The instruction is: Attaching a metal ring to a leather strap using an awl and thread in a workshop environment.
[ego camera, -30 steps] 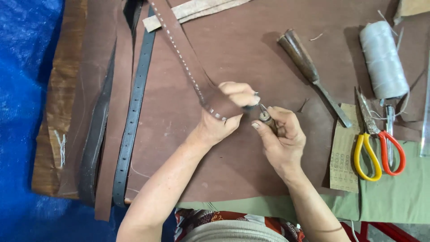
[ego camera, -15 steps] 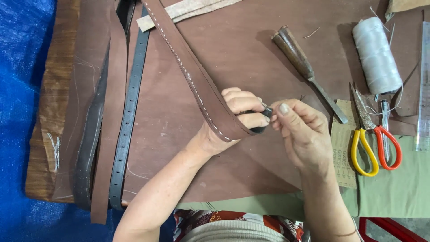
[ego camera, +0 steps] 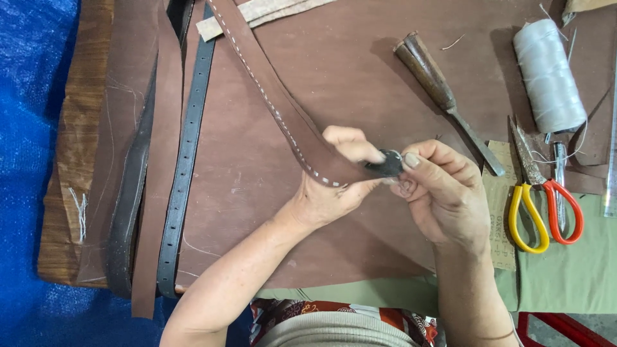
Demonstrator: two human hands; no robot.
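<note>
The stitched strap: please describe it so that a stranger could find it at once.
On the brown leather sheet, a brown stitched strap runs diagonally from the top edge down into the left hand. Unlike the dark punched belt beside it, it has white stitches along its edge.

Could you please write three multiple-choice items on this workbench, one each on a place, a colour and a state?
1. Where does the spool of white thread lie?
A. top right of the bench
B. bottom left
C. on the blue tarp

2. What colours are the scissors' handles?
A. both black
B. yellow and orange-red
C. green and white

3. How is the end of the stitched brown strap held?
A. lying untouched
B. by one hand only
C. between both hands

Answers: 1 A, it lies beside the wooden-handled tool; 2 B, one loop of each colour; 3 C, left hand and right hand meet at its tip.
</note>
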